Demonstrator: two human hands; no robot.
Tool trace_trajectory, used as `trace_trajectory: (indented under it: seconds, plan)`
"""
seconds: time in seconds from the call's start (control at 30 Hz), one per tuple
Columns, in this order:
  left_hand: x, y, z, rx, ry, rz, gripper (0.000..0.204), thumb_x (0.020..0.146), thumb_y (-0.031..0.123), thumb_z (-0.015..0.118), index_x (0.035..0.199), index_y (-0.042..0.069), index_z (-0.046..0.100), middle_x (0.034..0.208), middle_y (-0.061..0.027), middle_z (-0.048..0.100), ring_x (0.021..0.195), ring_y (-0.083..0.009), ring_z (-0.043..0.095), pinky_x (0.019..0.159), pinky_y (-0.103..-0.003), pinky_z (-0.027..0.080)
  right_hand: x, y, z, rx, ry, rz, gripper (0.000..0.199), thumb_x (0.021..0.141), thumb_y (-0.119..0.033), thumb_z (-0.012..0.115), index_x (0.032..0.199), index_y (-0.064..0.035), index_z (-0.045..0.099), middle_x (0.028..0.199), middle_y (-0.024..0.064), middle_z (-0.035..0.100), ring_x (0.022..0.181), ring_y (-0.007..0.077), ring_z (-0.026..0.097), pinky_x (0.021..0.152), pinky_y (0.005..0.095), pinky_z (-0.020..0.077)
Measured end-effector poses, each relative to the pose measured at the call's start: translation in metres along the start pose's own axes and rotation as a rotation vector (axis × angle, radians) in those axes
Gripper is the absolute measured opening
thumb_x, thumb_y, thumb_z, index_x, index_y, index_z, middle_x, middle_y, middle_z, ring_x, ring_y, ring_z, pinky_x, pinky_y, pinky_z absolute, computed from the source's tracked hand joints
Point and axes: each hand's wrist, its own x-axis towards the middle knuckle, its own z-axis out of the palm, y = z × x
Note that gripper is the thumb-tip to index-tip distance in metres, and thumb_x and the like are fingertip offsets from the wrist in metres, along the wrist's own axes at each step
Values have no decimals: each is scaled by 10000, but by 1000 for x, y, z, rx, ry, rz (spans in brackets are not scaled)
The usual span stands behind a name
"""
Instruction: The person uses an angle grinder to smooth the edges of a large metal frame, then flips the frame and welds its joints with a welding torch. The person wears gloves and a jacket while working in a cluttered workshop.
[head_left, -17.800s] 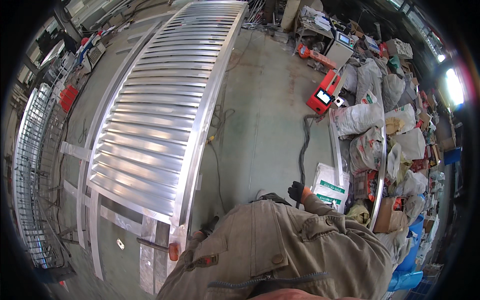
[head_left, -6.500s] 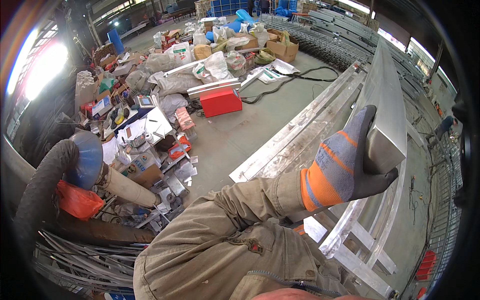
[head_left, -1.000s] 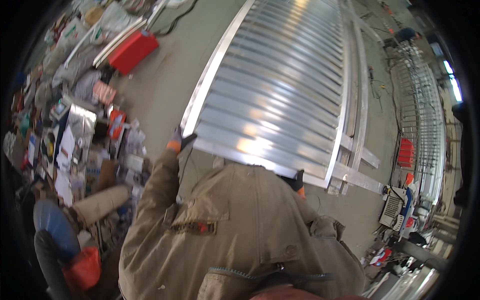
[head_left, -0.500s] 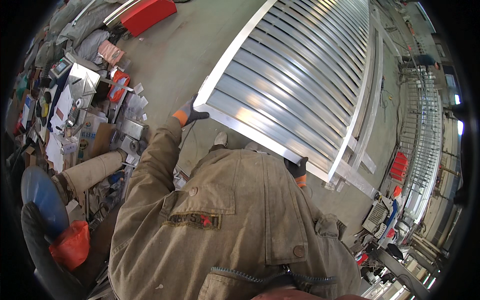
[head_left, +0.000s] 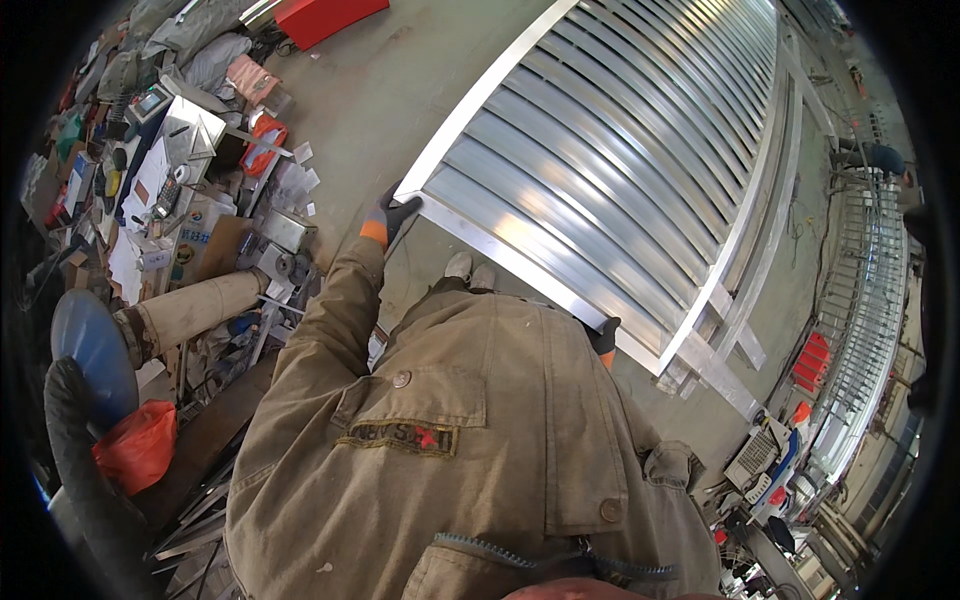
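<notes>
A long silver louvred metal panel (head_left: 592, 190) with many parallel slats in a pale frame stretches away in front of me. My left hand (head_left: 391, 214), in a dark glove with an orange cuff, is closed round the frame's near left corner. On the near edge, close to the right corner, my right hand (head_left: 604, 338) grips the frame with its thumb showing above. The rest of its fingers are hidden under the frame and behind my jacket. Metal support bars (head_left: 722, 372) lie beneath the panel's right side.
To my left is a cluttered heap with papers, a cardboard box (head_left: 212, 250), a thick tan tube (head_left: 205, 305) and a blue round object (head_left: 95, 350). A red box (head_left: 325, 18) lies at the far left. A metal rack (head_left: 862, 310) and a red crate (head_left: 811, 361) stand on the right.
The whole scene has shifted rightward in the picture. My shoes are now closer together beneath the near edge. Both hands keep their hold on the frame.
</notes>
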Motion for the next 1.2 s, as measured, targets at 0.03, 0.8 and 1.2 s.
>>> trace_trajectory:
  seconds: [0.03, 0.8, 1.2]
  plan:
    - [5, -4, 1, -233, 94, -121, 794, 959, 447, 906, 1599, 73, 622, 1303, -96, 755, 1111, -211, 701, 935, -364, 577, 0, -1, -2, -33, 9, 2, 914, 915, -915, 641, 1362, -118, 649, 1220, 78, 691, 1118, 327, 626, 1027, 516, 530]
    - [47, 35, -52, 187, -209, -168, 596, 988, 537, 836, 1342, 59, 805, 1121, -78, 834, 817, -182, 777, 650, -290, 555, -63, -4, 191, -1643, -134, -147, 506, 1040, -469, 781, 1323, -49, 787, 1176, 170, 830, 1010, 306, 791, 861, 402, 607]
    - [13, -242, -279, -57, -73, -498, 559, 1042, 623, 717, 1141, 73, 722, 892, -53, 717, 726, -183, 640, 621, -361, 515, 29, 174, 518, -2385, -526, -1039, 1009, 723, -591, 966, 1570, -183, 602, 1722, 165, 424, 1600, 466, 357, 1307, 629, 306]
